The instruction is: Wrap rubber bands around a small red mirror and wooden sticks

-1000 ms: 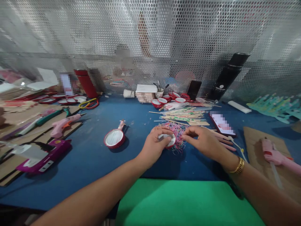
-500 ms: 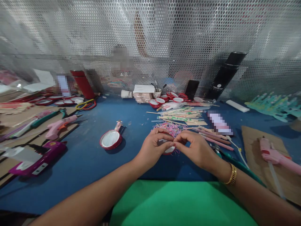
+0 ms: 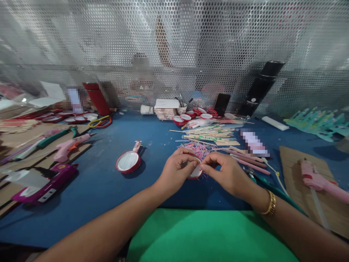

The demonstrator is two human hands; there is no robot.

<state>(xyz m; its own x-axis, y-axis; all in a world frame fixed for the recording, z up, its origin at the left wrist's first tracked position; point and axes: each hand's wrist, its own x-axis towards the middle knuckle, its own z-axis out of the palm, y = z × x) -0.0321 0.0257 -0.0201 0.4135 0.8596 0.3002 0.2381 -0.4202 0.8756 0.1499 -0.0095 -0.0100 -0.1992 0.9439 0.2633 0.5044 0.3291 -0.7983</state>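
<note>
My left hand (image 3: pixel 178 168) and my right hand (image 3: pixel 222 170) meet fingertip to fingertip, each in a pinch, over a round white-faced piece with a red rim (image 3: pixel 194 173). What the fingertips pinch is too small to make out. Just beyond them lies a heap of thin coloured bands or threads (image 3: pixel 200 147), with some strands by the right fingertips. A similar round piece with a red rim (image 3: pixel 127 162) rests to the left, with a short pale stick part (image 3: pixel 137 146) at its top. My fingers hide part of the near round piece.
Wooden sticks (image 3: pixel 215 136) and red-rimmed pieces (image 3: pixel 200 112) lie behind the heap. Pliers (image 3: pixel 252 174), a phone (image 3: pixel 253 142) and a pink glue gun (image 3: pixel 313 174) are on the right. A purple power strip (image 3: pixel 51 183) and another glue gun (image 3: pixel 67 149) are on the left.
My fingertips have shifted slightly, with the left ones drawn a little to the left. More of the round piece's white face shows between my hands.
</note>
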